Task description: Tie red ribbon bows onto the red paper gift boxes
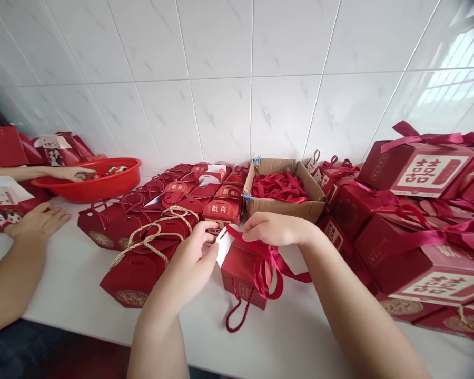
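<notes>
A small red gift box [240, 271] stands on the white counter [75, 284] just in front of me, with a red cord handle hanging from its front. A red satin ribbon [274, 263] runs over its top and hangs down its right side. My left hand [193, 255] pinches the white tag at the box's top left. My right hand [274, 229] is closed on the ribbon above the box.
Flat red boxes with rope handles [150, 237] lie to the left. A cardboard box of red ribbons [284, 187] sits behind. Ribbon-tied boxes [418, 221] are stacked on the right. At left, another person's hands [37, 221] rest by a red basin [98, 181].
</notes>
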A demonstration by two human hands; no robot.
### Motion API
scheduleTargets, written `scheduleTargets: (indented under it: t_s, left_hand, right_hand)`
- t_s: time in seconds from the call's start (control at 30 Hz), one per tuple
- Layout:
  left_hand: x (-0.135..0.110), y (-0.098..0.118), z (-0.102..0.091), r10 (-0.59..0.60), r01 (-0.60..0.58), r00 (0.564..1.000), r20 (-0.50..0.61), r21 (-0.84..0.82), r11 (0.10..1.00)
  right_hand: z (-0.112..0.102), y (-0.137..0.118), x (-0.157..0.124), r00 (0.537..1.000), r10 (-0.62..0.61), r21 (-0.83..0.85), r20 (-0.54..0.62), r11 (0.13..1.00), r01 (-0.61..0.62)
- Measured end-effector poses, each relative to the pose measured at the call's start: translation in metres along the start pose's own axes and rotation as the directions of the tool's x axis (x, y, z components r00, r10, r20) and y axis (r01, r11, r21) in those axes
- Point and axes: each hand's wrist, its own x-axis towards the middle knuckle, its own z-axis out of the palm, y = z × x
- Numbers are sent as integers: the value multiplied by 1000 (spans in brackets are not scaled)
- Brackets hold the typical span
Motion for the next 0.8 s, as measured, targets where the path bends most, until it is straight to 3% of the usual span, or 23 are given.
scheduleTargets:
  t_s: [0.17,0.47,0.8]
  left_hand:
    - [0,-4,0,-2,3,1000,9,-56,998]
    - [-1,-3,-1,1,0,1000,26,-40,999]
    - [-4,1,0,7,-8,999,32,21,1000]
  right_hand:
    - [-1,-5,-4,995,2,44,96,999,-6]
    - [-1,-3,-2,992,2,88,127,996,-13]
    - [-4,3,0,999,-30,179,29,984,24]
